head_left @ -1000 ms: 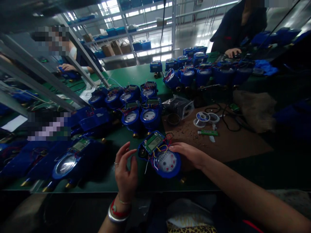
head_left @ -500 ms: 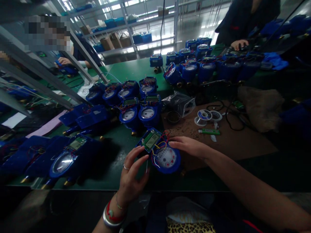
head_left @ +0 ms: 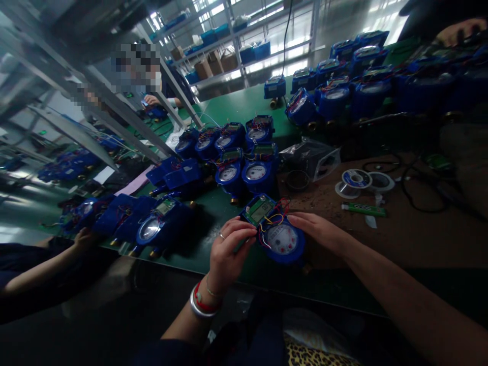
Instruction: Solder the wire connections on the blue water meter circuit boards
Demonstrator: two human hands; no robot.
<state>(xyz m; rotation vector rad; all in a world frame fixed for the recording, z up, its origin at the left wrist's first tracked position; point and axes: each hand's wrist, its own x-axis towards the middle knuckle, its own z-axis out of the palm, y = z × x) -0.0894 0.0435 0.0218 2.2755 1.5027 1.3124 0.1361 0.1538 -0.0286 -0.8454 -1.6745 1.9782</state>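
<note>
A blue water meter (head_left: 284, 241) lies in front of me, its round dial facing up. At its upper left a green circuit board with a small display (head_left: 263, 208) sits uncovered. Red, yellow and white wires (head_left: 272, 219) loop between board and dial. My left hand (head_left: 233, 249) grips the meter's left side near the board, fingers bent and close together. The fingers of my right hand (head_left: 318, 231) lie closed against the upper right of the meter's body; my right thumb is hidden.
Several blue meters (head_left: 255, 172) stand behind, with more at the left (head_left: 152, 229) and back right (head_left: 333, 96). On a brown board (head_left: 328, 203) lie solder spools (head_left: 354, 182), a green tube (head_left: 364, 209) and a plastic bag (head_left: 316, 155). A co-worker's arm (head_left: 49, 264) reaches in at left.
The view has swung left, so the bench appears farther right. My left fingers have drawn closer to the meter's edge. A co-worker's arm has come into view at left.
</note>
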